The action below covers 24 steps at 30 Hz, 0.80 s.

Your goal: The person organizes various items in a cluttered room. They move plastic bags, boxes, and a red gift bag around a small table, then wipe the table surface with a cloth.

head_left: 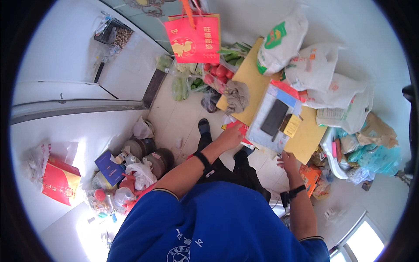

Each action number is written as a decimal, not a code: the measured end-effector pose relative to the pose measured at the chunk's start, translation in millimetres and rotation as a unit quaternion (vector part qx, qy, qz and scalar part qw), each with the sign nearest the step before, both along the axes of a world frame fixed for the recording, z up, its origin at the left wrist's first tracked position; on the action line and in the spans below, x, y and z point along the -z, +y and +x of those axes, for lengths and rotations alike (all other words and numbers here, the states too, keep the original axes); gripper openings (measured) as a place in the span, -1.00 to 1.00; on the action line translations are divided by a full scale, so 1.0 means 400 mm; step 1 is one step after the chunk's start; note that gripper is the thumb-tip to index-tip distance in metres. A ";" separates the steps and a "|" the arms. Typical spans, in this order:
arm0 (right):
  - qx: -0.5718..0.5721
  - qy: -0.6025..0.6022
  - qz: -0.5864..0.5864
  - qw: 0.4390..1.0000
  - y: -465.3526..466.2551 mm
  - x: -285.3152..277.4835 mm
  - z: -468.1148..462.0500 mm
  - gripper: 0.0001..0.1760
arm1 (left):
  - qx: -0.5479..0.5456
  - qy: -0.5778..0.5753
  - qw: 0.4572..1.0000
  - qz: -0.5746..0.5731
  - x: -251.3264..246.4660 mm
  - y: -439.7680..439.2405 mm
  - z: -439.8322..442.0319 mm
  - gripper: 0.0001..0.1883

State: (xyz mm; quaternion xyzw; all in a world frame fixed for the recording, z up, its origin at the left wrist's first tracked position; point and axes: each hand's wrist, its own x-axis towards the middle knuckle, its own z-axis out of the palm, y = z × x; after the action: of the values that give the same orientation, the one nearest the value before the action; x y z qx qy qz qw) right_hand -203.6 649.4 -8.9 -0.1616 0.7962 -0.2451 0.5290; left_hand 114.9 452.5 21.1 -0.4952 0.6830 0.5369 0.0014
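My left hand (230, 137) is at the near left corner of a flat light-coloured box (257, 126), its fingers bent; whether they grip the box cannot be told. My right hand (288, 161) is by the box's near right corner, fingers apart. On the box lie a dark flat phone-like slab (274, 118) and a small yellow carton (292, 125) beside a brown piece. The box rests on a yellow wooden tabletop (307, 144). A crumpled grey-brown cloth (236, 97) lies on the table's left part.
White woven sacks (311, 67) stand along the table's back. A white plastic rack (334, 154) with bags is at the right. Bagged tomatoes (218, 74) and other vegetables lie on the floor beyond a hanging red gift bag (194, 39). Gas-cylinder-like brown containers (160, 163) and bags stand left.
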 end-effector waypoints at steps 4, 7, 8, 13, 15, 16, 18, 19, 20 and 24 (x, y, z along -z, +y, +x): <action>-0.060 -0.009 0.109 0.992 0.021 -0.074 0.048 -0.54 | 0.002 0.039 0.999 -0.010 -0.014 -0.065 0.230 -0.48; -0.007 -0.053 0.126 0.991 -0.030 -0.137 0.165 -0.60 | -0.030 0.045 0.999 0.003 -0.008 -0.180 0.413 -0.50; -0.021 -0.050 0.100 0.993 -0.064 -0.155 0.216 -0.61 | -0.042 0.047 0.998 0.018 -0.012 -0.206 0.473 -0.50; -0.169 0.043 -0.018 0.984 -0.267 -0.240 0.474 -0.64 | -0.118 0.055 0.991 -0.012 -0.035 -0.374 0.698 -0.64; -0.178 0.035 -0.051 0.982 -0.334 -0.280 0.542 -0.63 | -0.133 0.046 0.990 -0.025 -0.023 -0.424 0.770 -0.68; -0.194 0.045 -0.033 0.979 -0.364 -0.297 0.567 -0.64 | -0.148 0.051 0.987 -0.033 -0.011 -0.439 0.803 -0.68; -0.228 0.061 -0.024 0.971 -0.403 -0.330 0.601 -0.64 | -0.199 0.083 0.976 -0.025 0.028 -0.440 0.860 -0.70; -0.246 0.073 -0.021 0.966 -0.419 -0.340 0.610 -0.64 | -0.213 0.084 0.973 -0.039 0.051 -0.431 0.889 -0.70; -0.261 0.087 -0.001 0.961 -0.432 -0.348 0.614 -0.64 | -0.234 0.091 0.967 -0.039 0.073 -0.408 0.915 -0.70; -0.327 0.144 -0.032 0.933 -0.490 -0.338 0.614 -0.65 | -0.262 0.040 0.964 0.039 0.106 -0.289 1.006 -0.65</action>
State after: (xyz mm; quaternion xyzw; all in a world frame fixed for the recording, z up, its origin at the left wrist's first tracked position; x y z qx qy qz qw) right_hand 41.9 453.3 126.3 -0.4635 0.7587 -0.0580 0.4541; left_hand 517.2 336.9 -21.2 -0.6346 0.5080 0.5636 -0.1470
